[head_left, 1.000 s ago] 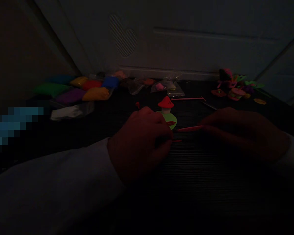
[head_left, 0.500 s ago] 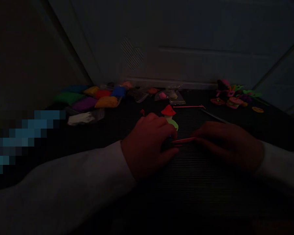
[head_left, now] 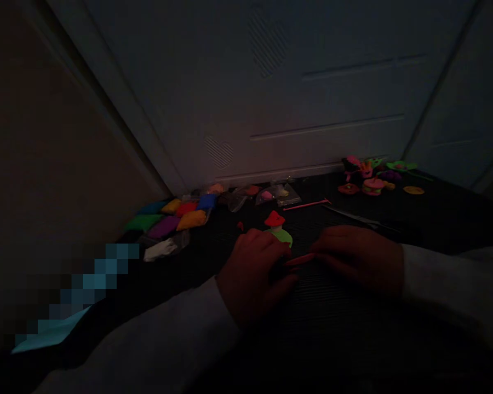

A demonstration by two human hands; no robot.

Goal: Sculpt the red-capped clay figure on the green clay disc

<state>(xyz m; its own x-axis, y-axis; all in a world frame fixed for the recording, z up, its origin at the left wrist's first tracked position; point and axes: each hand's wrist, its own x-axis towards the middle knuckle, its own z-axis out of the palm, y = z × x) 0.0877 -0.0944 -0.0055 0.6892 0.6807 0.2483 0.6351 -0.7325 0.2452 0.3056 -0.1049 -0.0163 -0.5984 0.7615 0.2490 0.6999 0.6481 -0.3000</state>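
Dark bench (head_left: pixel 324 312): right hand (head_left: pixel 359 258) grip clamps the pink tool (head_left: pixel 301 260); left hand (head_left: pixel 252 276) grip stands apart. Advance the tool slowly.

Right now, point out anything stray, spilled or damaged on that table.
A small red scrap looks stray: it lies alone beyond the left hand, apart from the red mushroom cap. Nothing looks spilled; dimness hides any fine damage.
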